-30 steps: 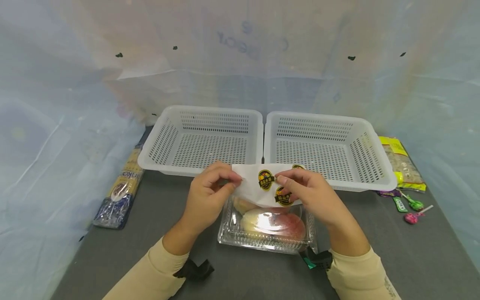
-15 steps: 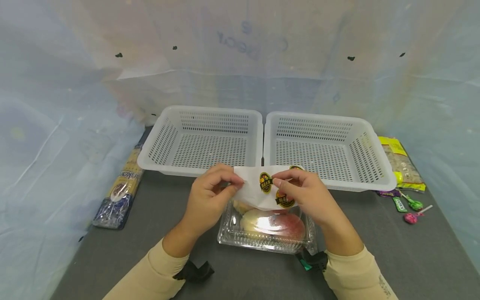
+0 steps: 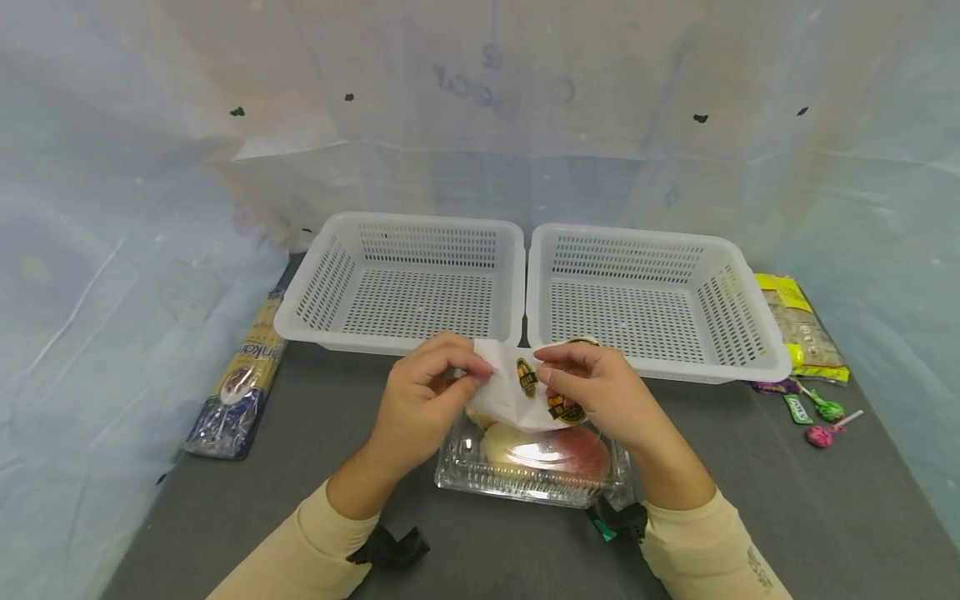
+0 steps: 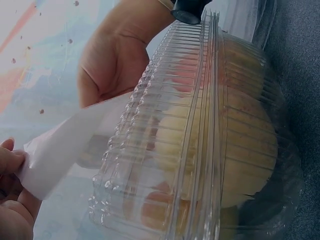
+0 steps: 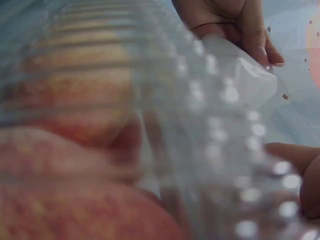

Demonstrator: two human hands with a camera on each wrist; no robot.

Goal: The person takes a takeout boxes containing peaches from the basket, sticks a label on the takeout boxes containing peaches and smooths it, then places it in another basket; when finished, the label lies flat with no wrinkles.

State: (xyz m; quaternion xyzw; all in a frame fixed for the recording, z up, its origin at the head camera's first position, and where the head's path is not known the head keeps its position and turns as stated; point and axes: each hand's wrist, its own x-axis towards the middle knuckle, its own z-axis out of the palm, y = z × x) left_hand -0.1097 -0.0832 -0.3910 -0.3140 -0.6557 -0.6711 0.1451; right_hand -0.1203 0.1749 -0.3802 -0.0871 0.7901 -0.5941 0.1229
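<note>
A white sheet of fruit stickers [image 3: 504, 392], printed with black and yellow badges, is held up between both hands. My left hand [image 3: 420, 404] pinches its left edge between thumb and forefinger. At the other side my right hand [image 3: 611, 404] has thumb and forefinger together on the sheet beside a badge. Below and behind the sheet sits a clear plastic clamshell box [image 3: 525, 492] with its lid down. Inside are several yellow and red fruits [image 3: 547, 450] that look like apples. In the left wrist view the sheet [image 4: 55, 155] bends from the left fingers toward the other hand.
Two white slotted baskets [image 3: 420, 300] stand side by side behind the box. A long blue and gold packet [image 3: 240, 392] lies at the left. On the right lie a yellow bag [image 3: 810, 333], a green lollipop [image 3: 829, 410] and a pink lollipop [image 3: 820, 436].
Both hands have come slightly down and closer together, the right hand shifting left. The sticker sheet has dropped a little and bends more between them. The box has stayed put.
</note>
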